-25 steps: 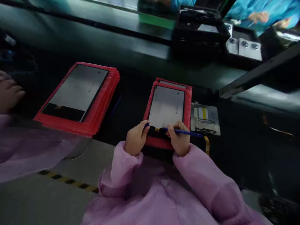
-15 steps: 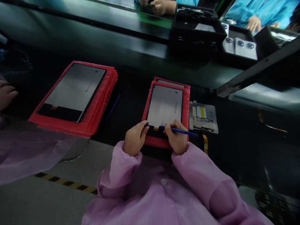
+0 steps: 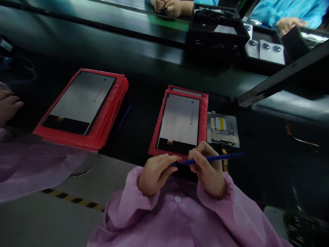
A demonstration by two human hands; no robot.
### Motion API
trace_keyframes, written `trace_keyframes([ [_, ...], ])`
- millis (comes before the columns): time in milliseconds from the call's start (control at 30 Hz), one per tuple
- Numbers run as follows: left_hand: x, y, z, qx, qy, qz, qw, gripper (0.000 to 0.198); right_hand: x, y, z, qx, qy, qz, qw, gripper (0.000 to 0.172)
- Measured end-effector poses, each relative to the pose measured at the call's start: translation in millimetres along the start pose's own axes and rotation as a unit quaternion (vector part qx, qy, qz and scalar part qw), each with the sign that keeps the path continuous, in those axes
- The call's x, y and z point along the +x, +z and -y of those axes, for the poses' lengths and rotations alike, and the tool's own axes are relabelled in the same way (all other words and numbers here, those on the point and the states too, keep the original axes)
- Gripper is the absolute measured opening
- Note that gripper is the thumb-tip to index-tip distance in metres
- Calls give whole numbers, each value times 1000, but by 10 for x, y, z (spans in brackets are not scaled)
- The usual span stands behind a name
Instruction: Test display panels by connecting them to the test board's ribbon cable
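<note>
My right hand (image 3: 209, 171) grips a thin blue tool (image 3: 213, 158) that lies level, its tip pointing left. My left hand (image 3: 155, 173) pinches that tip between thumb and fingers. Both hands hover just off the near edge of a grey display panel (image 3: 180, 120), which rests on a short stack of red trays (image 3: 205, 113) on the dark bench. The panel's black bottom strip with a small orange tab (image 3: 170, 141) is uncovered.
A taller stack of red trays (image 3: 108, 113) with another panel (image 3: 79, 101) lies to the left. A small circuit board (image 3: 223, 129) sits right of the near tray. A neighbour's hand (image 3: 9, 104) is at far left. Black bins (image 3: 218, 31) and other workers' hands are across the conveyor.
Both hands have pulled back from the panel's bottom edge toward my body, lifting the blue tool off it. My left hand now pinches the tool's tip.
</note>
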State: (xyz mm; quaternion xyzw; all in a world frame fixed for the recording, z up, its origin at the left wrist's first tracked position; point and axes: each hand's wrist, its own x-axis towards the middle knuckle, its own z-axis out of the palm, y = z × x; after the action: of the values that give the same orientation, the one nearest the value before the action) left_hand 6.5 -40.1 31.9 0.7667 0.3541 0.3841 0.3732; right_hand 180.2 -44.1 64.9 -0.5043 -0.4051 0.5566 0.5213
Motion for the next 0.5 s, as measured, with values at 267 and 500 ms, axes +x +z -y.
trace_keyframes([
  [267,-66,217,-167,-42,-77,37,995,35,-95,-42,-43,-30,10,18,999,32],
  [500,-51,379,-448,-35,-107,27,993,52,-380,-125,-106,-129,33,84,988,41],
])
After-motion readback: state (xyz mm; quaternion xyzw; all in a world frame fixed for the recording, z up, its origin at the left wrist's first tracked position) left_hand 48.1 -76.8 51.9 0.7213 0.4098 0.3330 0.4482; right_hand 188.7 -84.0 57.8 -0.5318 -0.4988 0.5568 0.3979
